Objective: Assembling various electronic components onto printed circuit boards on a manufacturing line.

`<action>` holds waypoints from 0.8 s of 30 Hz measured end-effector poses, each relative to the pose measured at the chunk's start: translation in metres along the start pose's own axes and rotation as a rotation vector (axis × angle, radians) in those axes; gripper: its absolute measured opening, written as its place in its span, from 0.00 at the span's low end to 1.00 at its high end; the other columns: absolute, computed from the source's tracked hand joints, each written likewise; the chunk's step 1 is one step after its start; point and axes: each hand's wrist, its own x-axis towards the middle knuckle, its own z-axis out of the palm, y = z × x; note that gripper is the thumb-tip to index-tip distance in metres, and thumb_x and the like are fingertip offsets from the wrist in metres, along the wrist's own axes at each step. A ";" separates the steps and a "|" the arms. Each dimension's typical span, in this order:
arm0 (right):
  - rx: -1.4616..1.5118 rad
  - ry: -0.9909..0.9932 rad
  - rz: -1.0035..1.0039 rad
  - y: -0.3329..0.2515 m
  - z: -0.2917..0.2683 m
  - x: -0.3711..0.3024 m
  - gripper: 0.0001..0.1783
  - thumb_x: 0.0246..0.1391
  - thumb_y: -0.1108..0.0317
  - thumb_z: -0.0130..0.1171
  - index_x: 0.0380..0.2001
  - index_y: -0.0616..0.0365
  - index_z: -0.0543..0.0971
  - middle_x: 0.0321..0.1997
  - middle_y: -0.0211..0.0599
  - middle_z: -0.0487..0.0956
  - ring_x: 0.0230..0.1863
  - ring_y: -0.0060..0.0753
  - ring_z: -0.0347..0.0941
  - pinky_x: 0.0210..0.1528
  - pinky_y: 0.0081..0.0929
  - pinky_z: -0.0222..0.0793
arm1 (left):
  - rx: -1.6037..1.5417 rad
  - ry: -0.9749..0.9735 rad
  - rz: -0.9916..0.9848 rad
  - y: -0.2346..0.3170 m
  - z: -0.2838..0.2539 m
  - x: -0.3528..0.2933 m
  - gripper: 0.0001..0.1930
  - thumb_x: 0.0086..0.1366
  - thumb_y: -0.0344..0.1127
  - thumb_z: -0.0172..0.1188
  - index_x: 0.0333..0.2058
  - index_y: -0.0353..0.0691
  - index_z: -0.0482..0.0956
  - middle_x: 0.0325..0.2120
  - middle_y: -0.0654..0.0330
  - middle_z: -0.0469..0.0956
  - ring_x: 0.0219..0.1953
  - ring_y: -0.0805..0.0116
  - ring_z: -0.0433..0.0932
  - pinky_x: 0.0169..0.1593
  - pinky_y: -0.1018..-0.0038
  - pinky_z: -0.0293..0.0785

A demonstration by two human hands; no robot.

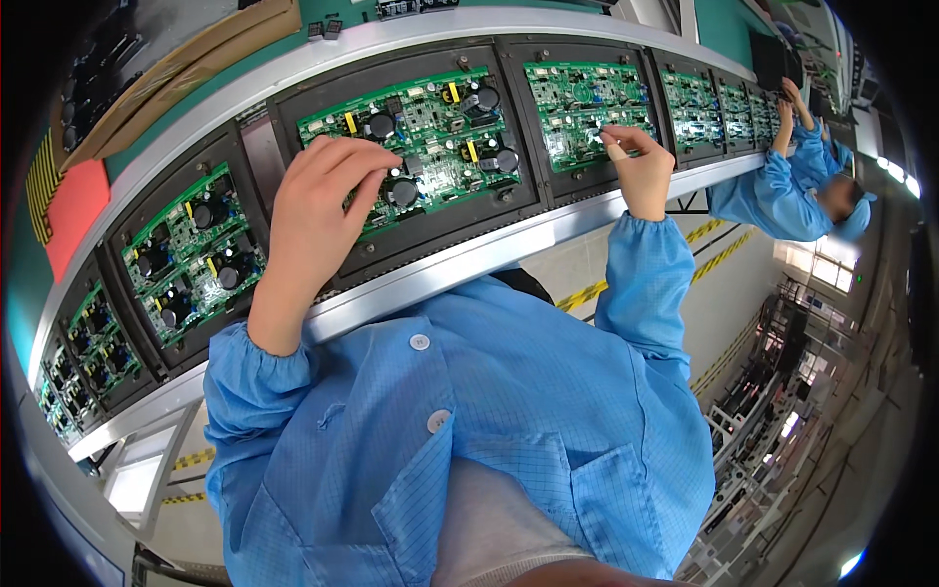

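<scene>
My left hand (318, 201) reaches over a green circuit board (430, 122) in a black carrier tray (523, 181). Its thumb and forefinger are closed in a pinch beside a round black component (404, 193); whatever sits between the fingertips is too small to name. My right hand (643, 171) hovers at the adjoining board (587, 93) on the right, thumb and fingertips pressed together near the board's lower middle. I cannot make out what that pinch holds. Yellow parts and round black components stand on the board by my left hand.
Trays with boards line the metal-edged conveyor (460, 256) both ways. A cardboard box (186, 78) and a red sheet (78, 215) lie beyond its far rail at left, near small black parts (325, 29). Far right, a co-worker in blue (773, 201) reaches over the line.
</scene>
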 end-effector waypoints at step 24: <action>-0.096 0.088 0.076 -0.014 0.019 -0.003 0.10 0.52 0.69 0.74 0.38 0.55 0.85 0.29 0.30 0.86 0.31 0.22 0.82 0.37 0.24 0.73 | 0.024 0.033 0.010 0.003 0.009 0.005 0.07 0.62 0.27 0.66 0.39 0.42 0.86 0.38 0.63 0.83 0.41 0.60 0.80 0.47 0.66 0.77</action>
